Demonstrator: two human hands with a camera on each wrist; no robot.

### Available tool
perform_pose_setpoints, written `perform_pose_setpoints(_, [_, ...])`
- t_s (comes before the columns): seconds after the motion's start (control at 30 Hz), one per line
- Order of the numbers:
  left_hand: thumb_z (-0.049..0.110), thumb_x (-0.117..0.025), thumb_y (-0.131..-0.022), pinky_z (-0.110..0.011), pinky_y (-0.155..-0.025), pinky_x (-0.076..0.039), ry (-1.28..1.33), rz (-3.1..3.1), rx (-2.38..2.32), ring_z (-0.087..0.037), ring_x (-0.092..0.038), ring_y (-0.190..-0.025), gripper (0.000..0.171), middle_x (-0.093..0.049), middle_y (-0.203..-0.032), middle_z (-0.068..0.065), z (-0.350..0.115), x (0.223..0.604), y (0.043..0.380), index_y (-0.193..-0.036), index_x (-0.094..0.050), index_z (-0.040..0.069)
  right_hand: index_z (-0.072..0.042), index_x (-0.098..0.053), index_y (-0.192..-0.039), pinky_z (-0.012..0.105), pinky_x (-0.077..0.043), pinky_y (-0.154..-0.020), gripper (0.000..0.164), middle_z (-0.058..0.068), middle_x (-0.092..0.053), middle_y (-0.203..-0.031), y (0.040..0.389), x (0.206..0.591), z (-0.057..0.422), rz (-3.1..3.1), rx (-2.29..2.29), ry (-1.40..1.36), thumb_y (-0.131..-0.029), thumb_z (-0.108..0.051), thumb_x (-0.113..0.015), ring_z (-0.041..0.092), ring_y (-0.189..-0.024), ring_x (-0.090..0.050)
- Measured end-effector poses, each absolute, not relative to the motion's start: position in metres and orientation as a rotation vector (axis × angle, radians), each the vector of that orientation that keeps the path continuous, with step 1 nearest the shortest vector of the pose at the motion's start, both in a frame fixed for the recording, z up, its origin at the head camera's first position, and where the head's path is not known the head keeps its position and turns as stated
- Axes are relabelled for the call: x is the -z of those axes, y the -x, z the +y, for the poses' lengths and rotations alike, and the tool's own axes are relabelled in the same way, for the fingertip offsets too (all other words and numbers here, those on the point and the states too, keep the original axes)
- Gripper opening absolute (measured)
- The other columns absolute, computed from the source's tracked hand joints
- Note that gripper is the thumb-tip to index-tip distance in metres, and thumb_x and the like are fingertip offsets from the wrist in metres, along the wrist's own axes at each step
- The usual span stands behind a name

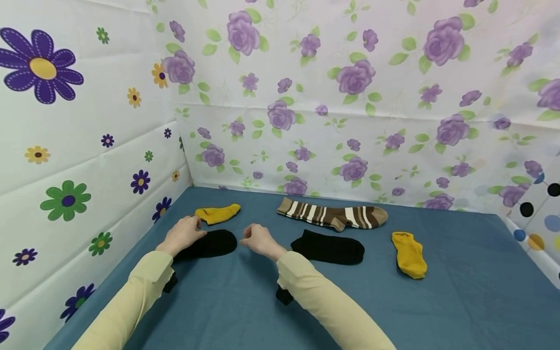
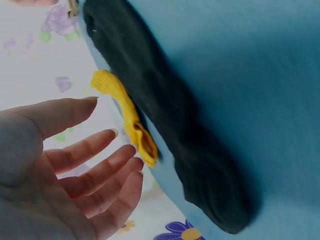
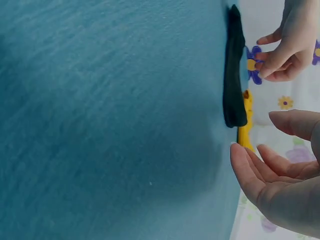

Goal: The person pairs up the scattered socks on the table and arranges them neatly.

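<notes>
A black sock (image 1: 214, 244) lies flat on the blue cloth at the left, and my left hand (image 1: 183, 235) hovers over its near-left part. In the left wrist view that hand (image 2: 85, 170) has loosely spread fingers with nothing between them, apart from the black sock (image 2: 150, 85). Just behind lies a yellow sock (image 1: 217, 214). My right hand (image 1: 261, 240) is held above the cloth between two black socks, its fingers loosely bent and holding nothing; the right wrist view shows a gap between thumb and fingers (image 3: 248, 176). Right of it is the second black sock (image 1: 328, 248).
A brown and white striped sock (image 1: 332, 215) lies near the back edge. Another yellow sock (image 1: 410, 255) is at the right. The blue cloth (image 1: 472, 291) covers the table, with flowered curtains (image 1: 306, 160) at the back and left and a dotted one at the right.
</notes>
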State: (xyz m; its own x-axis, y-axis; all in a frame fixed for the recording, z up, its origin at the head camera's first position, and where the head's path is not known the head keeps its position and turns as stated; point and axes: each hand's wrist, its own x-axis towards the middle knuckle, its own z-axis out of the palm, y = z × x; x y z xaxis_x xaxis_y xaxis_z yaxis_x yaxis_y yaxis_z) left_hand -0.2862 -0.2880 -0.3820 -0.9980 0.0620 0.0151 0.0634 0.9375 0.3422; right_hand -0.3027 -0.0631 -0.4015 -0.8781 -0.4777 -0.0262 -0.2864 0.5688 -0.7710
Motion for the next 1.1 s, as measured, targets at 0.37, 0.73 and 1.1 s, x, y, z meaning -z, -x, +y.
perform_pose_setpoints(0.37, [0.013, -0.061, -0.086, -0.042, -0.059, -0.041, 0.020, -3.105, 0.518, -0.028, -0.047, -0.072, 0.023, -0.048, -0.082, -0.016, -0.313, 0.387, 0.276, -0.091, -0.052, -0.007, 0.003, -0.048, -0.125, 0.033, -0.044, -0.079, 0.045, 0.013, -0.052, -0.115, 0.300, 0.406, -0.080, 2.568, 1.165, 0.598, -0.087, -0.016, -0.062, 0.024, -0.101, -0.052])
perform_pose_setpoints(0.73, [0.019, -0.060, -0.086, -0.047, -0.060, -0.042, -0.137, -3.207, 0.547, -0.032, -0.049, -0.076, 0.032, -0.049, -0.082, -0.019, -0.326, 0.385, 0.274, -0.093, -0.051, -0.011, 0.003, -0.041, -0.132, 0.036, -0.041, -0.085, 0.057, 0.015, -0.048, -0.125, 0.302, 0.409, -0.084, 2.521, 1.143, 0.557, -0.086, -0.021, -0.064, 0.028, -0.112, -0.046])
perform_pose_setpoints(1.1, [0.020, -0.055, -0.089, -0.042, -0.057, -0.041, -0.189, -3.288, 0.616, -0.028, -0.049, -0.067, 0.030, -0.049, -0.075, -0.015, -0.325, 0.381, 0.273, -0.089, -0.052, -0.010, 0.001, -0.037, -0.135, 0.035, -0.043, -0.081, 0.059, 0.011, -0.053, -0.118, 0.299, 0.411, -0.084, 2.398, 1.340, 0.478, -0.086, -0.018, -0.064, 0.024, -0.105, -0.051])
